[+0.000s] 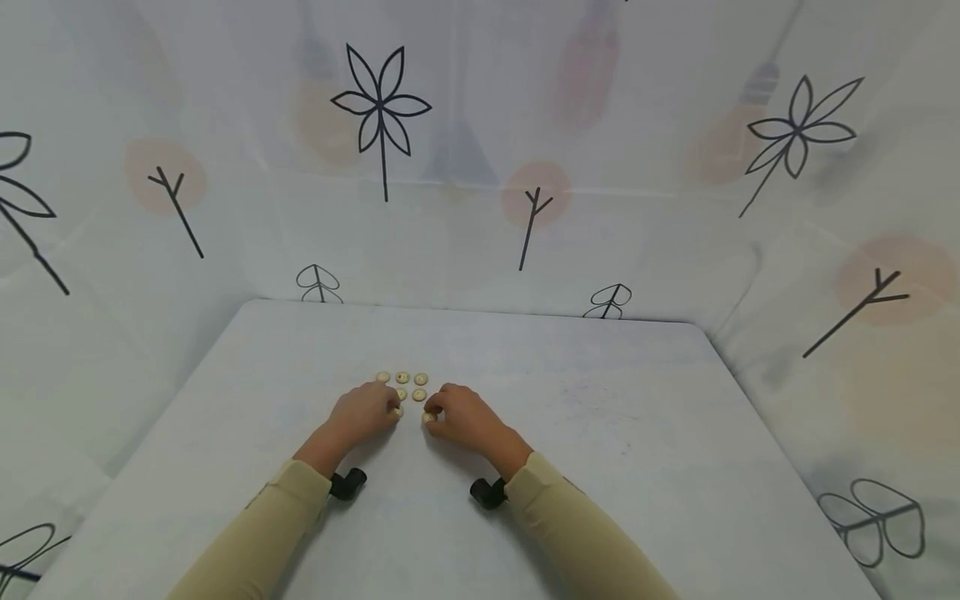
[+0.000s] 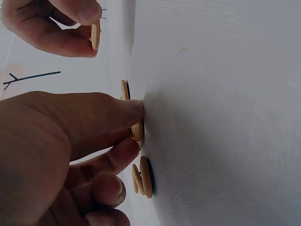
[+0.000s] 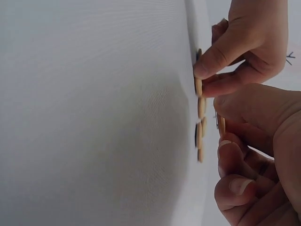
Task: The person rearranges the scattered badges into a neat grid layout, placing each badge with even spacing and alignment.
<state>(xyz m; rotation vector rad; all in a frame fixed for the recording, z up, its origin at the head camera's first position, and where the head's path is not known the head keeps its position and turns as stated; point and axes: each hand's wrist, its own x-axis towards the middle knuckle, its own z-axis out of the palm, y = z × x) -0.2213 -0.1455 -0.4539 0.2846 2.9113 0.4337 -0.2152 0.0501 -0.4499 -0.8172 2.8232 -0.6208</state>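
Several small round pale wooden discs [image 1: 402, 377] lie in short rows near the middle of the white table; some bear dark marks. My left hand [image 1: 365, 412] pinches one wooden disc [image 2: 137, 131] between thumb and fingers, down at the tabletop beside the front of the rows. To its right, my right hand [image 1: 467, 419] pinches another wooden disc [image 3: 221, 125] between thumb and finger. In the left wrist view this disc [image 2: 95, 37] stands a little off the surface. Fingers partly hide both held discs, and the left hand covers part of the group.
A white table [image 1: 615, 433] spreads around the hands, with faint smudges at the right. Printed white curtains [image 1: 450, 250] enclose its back and sides. Dark wrist cameras [image 1: 489, 493] sit below both wrists, close to the tabletop.
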